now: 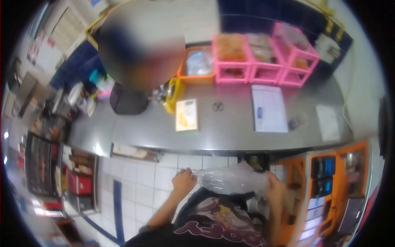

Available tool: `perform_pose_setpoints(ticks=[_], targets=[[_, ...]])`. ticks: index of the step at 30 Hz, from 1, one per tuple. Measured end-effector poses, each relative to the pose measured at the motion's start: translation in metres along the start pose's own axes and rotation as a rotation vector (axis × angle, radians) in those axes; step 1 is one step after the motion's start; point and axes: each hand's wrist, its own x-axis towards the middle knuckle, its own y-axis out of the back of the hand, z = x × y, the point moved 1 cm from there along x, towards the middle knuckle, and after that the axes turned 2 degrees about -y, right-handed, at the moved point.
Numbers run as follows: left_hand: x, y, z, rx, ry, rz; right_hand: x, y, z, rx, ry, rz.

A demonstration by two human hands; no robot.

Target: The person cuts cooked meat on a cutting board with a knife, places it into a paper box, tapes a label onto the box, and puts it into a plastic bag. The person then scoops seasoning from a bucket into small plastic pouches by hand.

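A transparent plastic bag is stretched sideways in front of my body, just short of the metal counter's front edge. My left hand is closed in a fist on the bag's gathered left end. At its right end, my right hand grips the plastic, with the fingers partly hidden and blurred. Whether the bag holds anything, I cannot tell.
On the metal counter are a yellow-white box, scissors, a paper sheet and a dark grey object. Pink racks and an orange basket line the back. An orange shelf unit stands at right.
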Motion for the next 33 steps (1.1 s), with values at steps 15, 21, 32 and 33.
perform_pose_setpoints(ticks=[15, 21, 32, 33], targets=[[-0.067, 0.054, -0.192, -0.276, 0.514, 0.678, 0.216, -0.218, -0.232, 0.136, 0.355, -0.794], [-0.115, -0.007, -0.203, -0.651, 0.815, 0.563, 0.280, -0.341, -0.269, -0.249, 0.019, -0.295], [-0.042, -0.009, -0.117, -0.706, 0.879, 0.850, 0.225, -0.282, -0.257, -0.381, 0.688, -0.880], [-0.032, -0.004, -0.114, -0.723, 0.874, 0.877, 0.224, -0.281, -0.253, -0.311, 0.810, -0.975]])
